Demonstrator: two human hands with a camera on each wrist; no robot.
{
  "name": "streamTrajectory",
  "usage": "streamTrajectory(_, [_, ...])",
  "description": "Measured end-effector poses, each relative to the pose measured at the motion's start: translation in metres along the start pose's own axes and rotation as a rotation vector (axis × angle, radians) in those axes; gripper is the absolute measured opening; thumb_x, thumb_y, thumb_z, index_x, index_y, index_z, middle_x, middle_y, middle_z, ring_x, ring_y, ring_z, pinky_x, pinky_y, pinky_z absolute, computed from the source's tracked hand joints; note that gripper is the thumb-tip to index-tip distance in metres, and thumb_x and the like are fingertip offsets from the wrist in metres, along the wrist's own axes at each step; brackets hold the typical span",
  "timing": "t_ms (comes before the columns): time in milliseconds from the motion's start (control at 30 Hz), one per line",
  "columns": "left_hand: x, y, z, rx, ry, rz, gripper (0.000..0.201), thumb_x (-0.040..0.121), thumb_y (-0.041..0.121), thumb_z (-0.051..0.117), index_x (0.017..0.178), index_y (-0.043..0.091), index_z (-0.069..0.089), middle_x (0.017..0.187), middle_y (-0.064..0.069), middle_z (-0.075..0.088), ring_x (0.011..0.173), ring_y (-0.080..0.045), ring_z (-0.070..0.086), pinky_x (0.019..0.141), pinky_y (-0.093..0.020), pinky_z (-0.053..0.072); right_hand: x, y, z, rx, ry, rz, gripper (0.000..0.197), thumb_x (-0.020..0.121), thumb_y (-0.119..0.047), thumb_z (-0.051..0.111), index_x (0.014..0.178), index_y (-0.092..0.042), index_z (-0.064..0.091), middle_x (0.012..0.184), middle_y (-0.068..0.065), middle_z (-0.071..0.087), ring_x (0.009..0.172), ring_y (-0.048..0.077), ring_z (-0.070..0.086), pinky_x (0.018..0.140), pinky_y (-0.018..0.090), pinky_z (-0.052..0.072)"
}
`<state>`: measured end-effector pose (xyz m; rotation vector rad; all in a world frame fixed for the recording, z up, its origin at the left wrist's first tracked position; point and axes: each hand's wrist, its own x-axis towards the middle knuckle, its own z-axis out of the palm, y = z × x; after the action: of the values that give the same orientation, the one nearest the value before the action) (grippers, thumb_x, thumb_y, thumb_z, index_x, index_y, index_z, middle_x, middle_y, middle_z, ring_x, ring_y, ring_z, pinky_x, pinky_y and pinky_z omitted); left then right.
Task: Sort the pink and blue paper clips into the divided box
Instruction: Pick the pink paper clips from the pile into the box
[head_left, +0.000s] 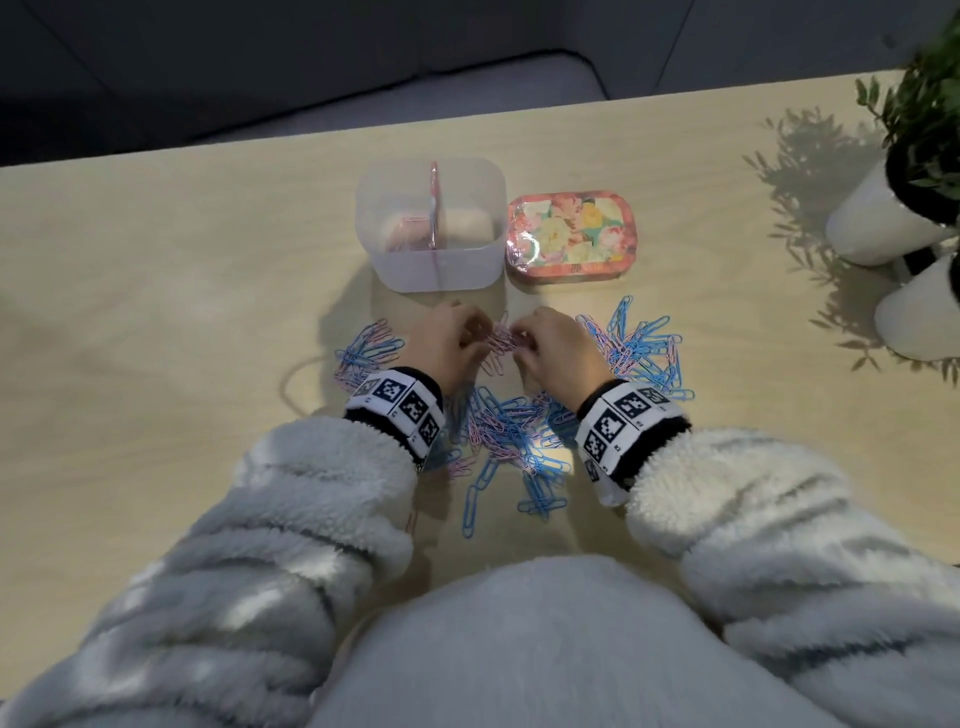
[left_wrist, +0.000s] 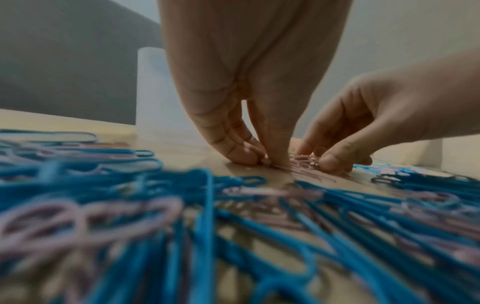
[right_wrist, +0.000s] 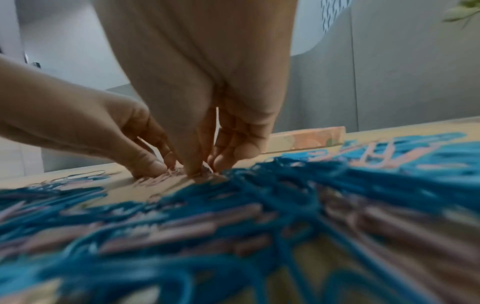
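Both hands — left hand (head_left: 447, 340), right hand (head_left: 558, 348) — are pinching pink clips (head_left: 501, 338) at frame center. Each grip is clamped on them, just below the divided box (head_left: 431, 260).

divided box (head_left: 410, 270) left of tin (head_left: 569, 231) (touching) | clips (head_left: 506, 426) before both | pots (head_left: 878, 218) far right
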<state>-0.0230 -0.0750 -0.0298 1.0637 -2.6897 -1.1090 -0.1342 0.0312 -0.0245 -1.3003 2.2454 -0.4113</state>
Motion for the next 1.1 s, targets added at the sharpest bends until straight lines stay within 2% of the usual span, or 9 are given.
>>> streamTrajectory(100, [0.001, -0.001, -0.004, -0.026, 0.011, 0.005, 0.025, 0.077, 0.004, 0.065, 0.102, 0.007, 0.066, 0.103, -0.013, 0.064, 0.080, -0.018, 0.060, 0.075, -0.022, 0.044, 0.005, 0.001, -0.005, 0.041, -0.006, -0.013, 0.034, 0.085, -0.018, 0.062, 0.117, -0.006, 0.059, 0.110, 0.016, 0.057, 0.103, 0.032, 0.056, 0.089, 0.039, 0.043])
streamTrajectory(233, [-0.004, -0.011, -0.014, 0.033, -0.054, 0.023, 0.044, 0.074, 0.016, 0.073, 0.115, 0.010, 0.059, 0.110, -0.011, 0.059, 0.083, -0.017, 0.055, 0.078, -0.026, 0.047, 0.012, 0.001, -0.011, 0.021, -0.078, -0.035, 0.064, 0.072, -0.032, 0.075, 0.124, -0.006, 0.051, 0.123, 0.017, 0.048, 0.110, 0.032, 0.050, 0.093, 0.041, 0.045])
streamTrajectory(367, [0.000, -0.004, -0.014, 0.171, -0.162, 0.080, 0.058, 0.069, 0.020, 0.077, 0.122, 0.013, 0.055, 0.115, -0.012, 0.054, 0.096, -0.022, 0.054, 0.083, -0.030, 0.042, 0.014, -0.004, -0.005, -0.025, -0.103, -0.097, 0.048, 0.077, -0.025, 0.071, 0.121, -0.010, 0.058, 0.112, 0.016, 0.048, 0.104, 0.030, 0.049, 0.086, 0.036, 0.042])
streamTrajectory(467, [0.003, 0.003, -0.011, 0.232, -0.149, 0.126, 0.043, 0.073, 0.017, 0.072, 0.114, 0.011, 0.062, 0.112, -0.013, 0.056, 0.097, -0.028, 0.057, 0.078, -0.031, 0.042, 0.010, -0.009, -0.002, -0.030, -0.051, -0.091, 0.030, 0.085, -0.011, 0.059, 0.114, -0.007, 0.063, 0.108, 0.017, 0.053, 0.102, 0.031, 0.051, 0.082, 0.034, 0.038])
streamTrajectory(567, [0.004, 0.006, -0.010, 0.252, -0.125, 0.130, 0.025, 0.081, 0.014, 0.064, 0.104, 0.006, 0.067, 0.106, -0.014, 0.060, 0.095, -0.031, 0.058, 0.076, -0.034, 0.041, 0.007, -0.012, 0.002, -0.058, -0.013, -0.087, 0.026, 0.089, -0.007, 0.050, 0.111, -0.003, 0.064, 0.107, 0.019, 0.055, 0.102, 0.033, 0.051, 0.082, 0.037, 0.039])
streamTrajectory(800, [0.003, 0.005, -0.016, 0.345, -0.163, 0.129, 0.021, 0.086, 0.011, 0.055, 0.102, 0.005, 0.066, 0.107, -0.018, 0.059, 0.099, -0.034, 0.056, 0.082, -0.039, 0.042, 0.006, -0.012, 0.002, -0.381, -0.057, -0.165, 0.023, 0.087, -0.001, 0.051, 0.109, 0.000, 0.056, 0.111, 0.016, 0.053, 0.110, 0.032, 0.048, 0.080, 0.038, 0.043])
streamTrajectory(933, [0.001, 0.006, -0.015, 0.361, -0.163, 0.099, 0.020, 0.086, 0.012, 0.055, 0.102, 0.005, 0.065, 0.108, -0.017, 0.060, 0.100, -0.034, 0.057, 0.082, -0.039, 0.041, 0.011, -0.009, -0.017, -0.096, 0.034, -0.087, 0.021, 0.090, -0.009, 0.051, 0.101, -0.003, 0.068, 0.101, 0.016, 0.065, 0.097, 0.032, 0.059, 0.081, 0.036, 0.045])
streamTrajectory(1000, [0.001, 0.000, -0.015, 0.273, -0.147, 0.050, 0.015, 0.083, 0.013, 0.060, 0.095, 0.005, 0.065, 0.102, -0.016, 0.064, 0.096, -0.032, 0.058, 0.080, -0.037, 0.041, 0.015, -0.021, -0.035, 0.087, 0.128, -0.121, 0.018, 0.088, -0.008, 0.055, 0.096, -0.005, 0.071, 0.095, 0.012, 0.071, 0.087, 0.024, 0.063, 0.081, 0.029, 0.047])
streamTrajectory(1100, [-0.003, -0.009, -0.017, 0.114, -0.111, 0.004, 0.009, 0.077, 0.010, 0.065, 0.085, 0.004, 0.065, 0.091, -0.015, 0.068, 0.087, -0.030, 0.061, 0.075, -0.031, 0.044, 0.030, -0.056, -0.065, 0.268, 0.203, -0.220, 0.015, 0.085, -0.006, 0.061, 0.094, -0.003, 0.072, 0.088, 0.011, 0.072, 0.069, 0.014, 0.059, 0.071, 0.023, 0.047])
